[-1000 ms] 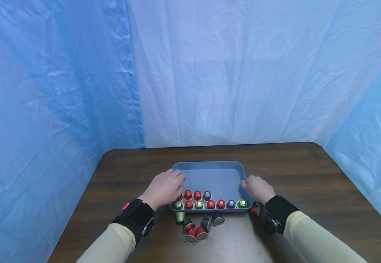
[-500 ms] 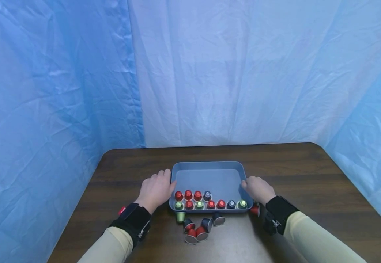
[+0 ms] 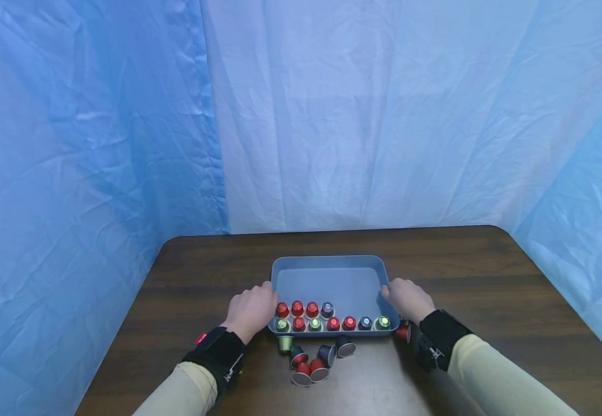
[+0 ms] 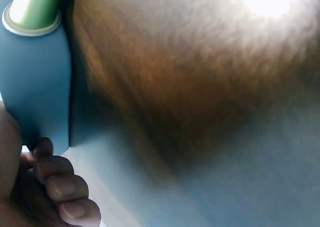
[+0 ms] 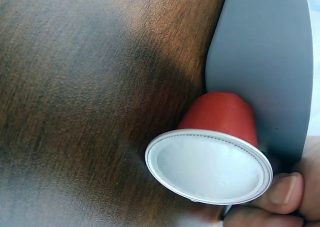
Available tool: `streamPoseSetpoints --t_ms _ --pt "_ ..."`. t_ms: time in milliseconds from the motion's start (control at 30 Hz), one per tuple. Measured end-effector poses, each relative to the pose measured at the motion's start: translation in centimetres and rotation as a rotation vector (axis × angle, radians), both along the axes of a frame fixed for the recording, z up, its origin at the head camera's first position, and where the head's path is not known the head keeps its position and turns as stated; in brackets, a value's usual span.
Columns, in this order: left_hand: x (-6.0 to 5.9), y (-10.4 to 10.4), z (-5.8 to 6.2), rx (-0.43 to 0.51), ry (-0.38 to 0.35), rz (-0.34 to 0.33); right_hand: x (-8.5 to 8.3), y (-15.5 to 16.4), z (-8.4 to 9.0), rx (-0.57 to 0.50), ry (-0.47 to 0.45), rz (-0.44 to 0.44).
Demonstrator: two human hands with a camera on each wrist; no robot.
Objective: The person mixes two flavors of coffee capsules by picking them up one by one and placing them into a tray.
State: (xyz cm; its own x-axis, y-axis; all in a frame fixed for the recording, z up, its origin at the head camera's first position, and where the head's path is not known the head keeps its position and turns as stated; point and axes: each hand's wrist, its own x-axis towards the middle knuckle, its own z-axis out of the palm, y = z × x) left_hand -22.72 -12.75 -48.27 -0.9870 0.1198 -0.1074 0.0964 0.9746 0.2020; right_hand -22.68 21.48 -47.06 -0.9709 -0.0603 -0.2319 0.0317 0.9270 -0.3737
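Note:
A shallow blue-grey tray lies on the dark wooden table. Along its near side stand two rows of coffee capsules, a longer front row with a green capsule at the right end and a shorter back row with a dark blue capsule. My left hand grips the tray's left edge, and in the left wrist view its fingers curl at the tray wall. Opposite it, my right hand holds the right edge. A red capsule lies on its side against the outer wall, close to the right fingertips.
Just outside the tray's front wall a green capsule stands at the left. Several red and dark capsules lie loose on the table nearer me, among them a dark one and a red one. Blue curtains hang behind the table.
My left hand has moved from above the tray's left capsules out to the left, then onto the left edge, its fingers now curled there. The right hand, tray and capsules look unmoved.

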Motion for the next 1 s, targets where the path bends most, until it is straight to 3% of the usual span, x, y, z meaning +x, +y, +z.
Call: streamPoseSetpoints --t_ms 300,767,1000 --pt "0.0 0.0 -0.5 0.05 -0.076 0.057 -0.1 -0.3 0.1 -0.02 -0.014 0.0" --pt "-0.2 0.7 -0.4 -0.033 -0.097 -0.017 0.0 0.7 0.3 -0.049 -0.066 -0.021" --pt "-0.1 0.6 -0.4 -0.017 -0.1 0.003 0.4 1.1 0.9 -0.034 -0.023 0.022"
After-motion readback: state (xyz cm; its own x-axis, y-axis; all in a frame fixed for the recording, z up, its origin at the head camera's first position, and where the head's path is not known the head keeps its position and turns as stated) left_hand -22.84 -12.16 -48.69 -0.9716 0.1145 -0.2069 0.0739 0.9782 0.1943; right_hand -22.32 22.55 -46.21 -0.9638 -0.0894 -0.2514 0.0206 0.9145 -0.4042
